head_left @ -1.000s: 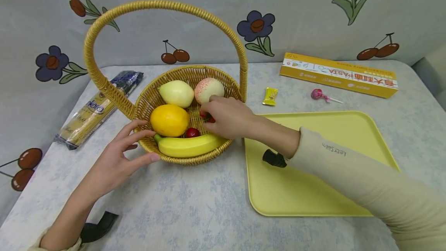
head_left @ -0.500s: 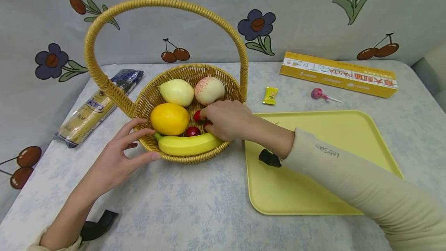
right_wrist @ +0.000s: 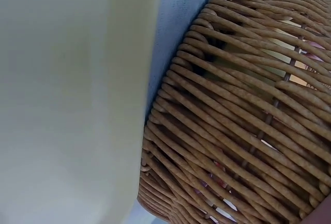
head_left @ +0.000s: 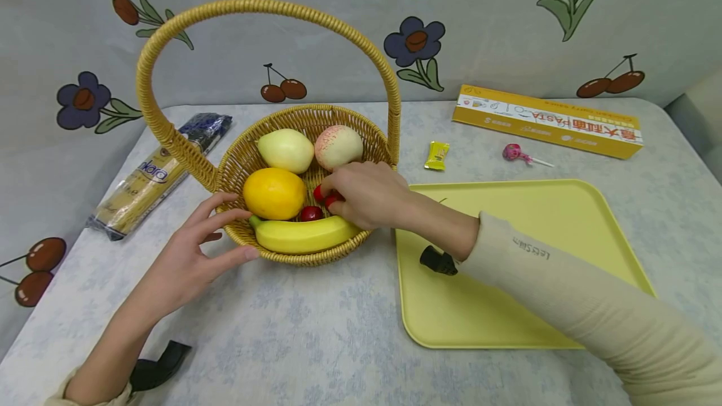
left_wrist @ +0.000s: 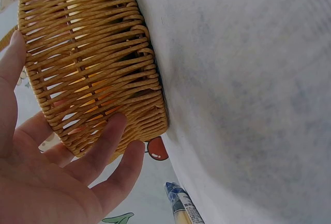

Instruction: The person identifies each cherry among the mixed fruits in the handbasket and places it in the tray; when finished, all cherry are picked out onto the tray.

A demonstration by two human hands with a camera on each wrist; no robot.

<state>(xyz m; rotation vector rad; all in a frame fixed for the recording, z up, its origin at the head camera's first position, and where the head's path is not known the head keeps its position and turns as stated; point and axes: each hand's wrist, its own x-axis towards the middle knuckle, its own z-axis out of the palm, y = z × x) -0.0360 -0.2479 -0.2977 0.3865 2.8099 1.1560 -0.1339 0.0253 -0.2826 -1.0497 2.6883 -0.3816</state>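
In the head view, the wicker basket (head_left: pixel 301 260) stands on the table, its tall handle (head_left: pixel 256 6) arching over it. My left hand (head_left: pixel 186 262) touches its left rim, fingers spread; the left wrist view shows the fingers (left_wrist: pixel 111 136) against the woven wall (left_wrist: pixel 93 58). My right hand (head_left: pixel 369 193) reaches in over the right rim, curled fingertips and thumb around a small red fruit (head_left: pixel 333 199), largely hidden. A second red piece (head_left: pixel 318 193) shows at the fingertips. Around them lie a cherry (head_left: pixel 311 213), banana (head_left: pixel 304 235), yellow mango-like fruit (head_left: pixel 274 193), pale green fruit (head_left: pixel 286 150) and peach (head_left: pixel 339 146).
Under the right forearm lies a yellow tray (head_left: pixel 502 324). Behind it are a wrapped yellow candy (head_left: pixel 437 155), a lollipop (head_left: pixel 514 152) and a long pasta box (head_left: pixel 547 121). A spaghetti packet (head_left: pixel 152 177) lies left of the basket. A patterned cloth hangs at the back.
My right hand has moved slightly down and toward me inside the basket, and more red fruit shows at its fingertips. My left hand and the basket stay in place.
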